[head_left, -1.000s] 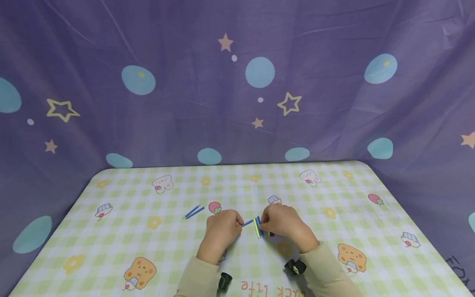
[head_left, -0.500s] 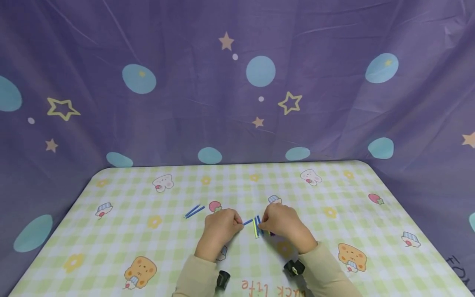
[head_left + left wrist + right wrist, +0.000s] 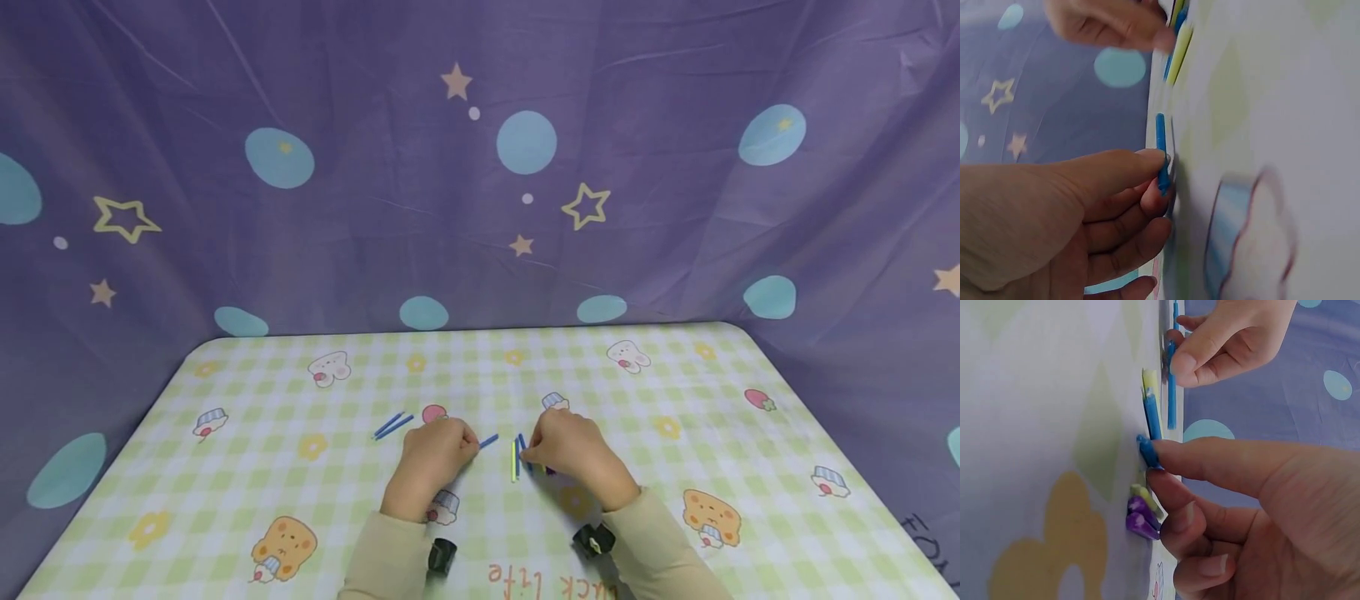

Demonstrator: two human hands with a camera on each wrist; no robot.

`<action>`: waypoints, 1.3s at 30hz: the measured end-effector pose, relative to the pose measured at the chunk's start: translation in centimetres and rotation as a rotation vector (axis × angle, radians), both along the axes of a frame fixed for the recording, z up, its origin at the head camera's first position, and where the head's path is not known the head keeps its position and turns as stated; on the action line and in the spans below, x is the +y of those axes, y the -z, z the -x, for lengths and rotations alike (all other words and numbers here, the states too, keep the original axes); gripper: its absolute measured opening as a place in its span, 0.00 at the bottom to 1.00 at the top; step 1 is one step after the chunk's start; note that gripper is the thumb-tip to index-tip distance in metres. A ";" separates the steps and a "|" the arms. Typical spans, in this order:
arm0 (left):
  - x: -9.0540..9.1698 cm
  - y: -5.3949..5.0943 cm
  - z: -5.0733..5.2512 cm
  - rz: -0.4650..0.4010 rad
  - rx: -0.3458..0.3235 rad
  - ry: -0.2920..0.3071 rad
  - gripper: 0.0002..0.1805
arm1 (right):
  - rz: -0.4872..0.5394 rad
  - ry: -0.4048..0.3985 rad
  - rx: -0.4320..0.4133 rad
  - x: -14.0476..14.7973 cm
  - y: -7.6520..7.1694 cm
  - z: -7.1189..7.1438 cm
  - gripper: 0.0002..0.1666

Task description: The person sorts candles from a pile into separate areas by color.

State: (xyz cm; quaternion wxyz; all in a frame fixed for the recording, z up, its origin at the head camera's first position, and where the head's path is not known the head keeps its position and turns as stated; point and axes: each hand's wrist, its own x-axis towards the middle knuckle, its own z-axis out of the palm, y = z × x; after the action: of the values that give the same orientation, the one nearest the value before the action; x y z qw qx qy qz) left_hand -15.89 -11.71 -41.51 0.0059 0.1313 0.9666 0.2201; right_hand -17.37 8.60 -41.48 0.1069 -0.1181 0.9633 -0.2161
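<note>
My left hand (image 3: 431,465) pinches a thin blue stick (image 3: 1161,144) between thumb and forefinger, just above the tablecloth; one end of the stick points toward the right hand. My right hand (image 3: 576,454) has its thumb and forefinger on another blue stick (image 3: 1146,451), pinching it near the end. Immediately left of those fingers lie a yellow stick (image 3: 513,462) and a blue stick (image 3: 1152,417), side by side. Beneath the right hand, the right wrist view shows purple sticks (image 3: 1141,524) and a yellow tip (image 3: 1144,495); the head view mostly hides them.
Two blue sticks (image 3: 392,426) lie farther left, beyond the left hand. A checked cloth (image 3: 360,517) with printed cakes, flowers and rabbits covers the table. A purple curtain (image 3: 375,233) hangs behind its far edge. Black wrist devices (image 3: 442,557) sit at both cuffs.
My left hand has drawn back leftward with its blue stick, widening the gap to the row. The yellow stick and its blue neighbour stand slightly straighter. My right hand has barely shifted.
</note>
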 end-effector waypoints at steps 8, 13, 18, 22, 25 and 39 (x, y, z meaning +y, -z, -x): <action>-4.1 -0.2 1.0 -0.032 -0.097 -0.079 0.18 | -0.011 0.037 0.003 -0.2 -0.3 -0.1 0.10; -6.8 -0.5 1.3 -0.054 -0.160 -0.160 0.07 | -0.010 0.044 0.005 -0.3 -0.4 -0.2 0.09; -8.8 -0.8 1.3 -0.057 -0.150 -0.223 0.07 | -0.007 0.047 0.007 -0.4 -0.4 -0.2 0.08; -9.4 -0.8 1.3 -0.052 -0.131 -0.255 0.07 | -0.006 0.056 0.009 -0.4 -0.4 -0.2 0.07; -9.4 -0.7 1.5 -0.036 -0.118 -0.280 0.06 | -0.010 0.063 0.015 -0.5 -0.4 -0.2 0.07; -9.4 0.1 1.5 -0.019 -0.108 -0.338 0.03 | 0.007 0.077 0.023 -0.5 -0.1 -0.3 0.07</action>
State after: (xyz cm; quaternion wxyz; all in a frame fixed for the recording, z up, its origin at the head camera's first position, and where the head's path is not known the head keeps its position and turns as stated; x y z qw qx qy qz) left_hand -17.41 -21.14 -41.59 0.0196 -0.0449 0.9711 0.2337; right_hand -17.08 8.07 -41.36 0.0870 -0.0840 0.9675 -0.2222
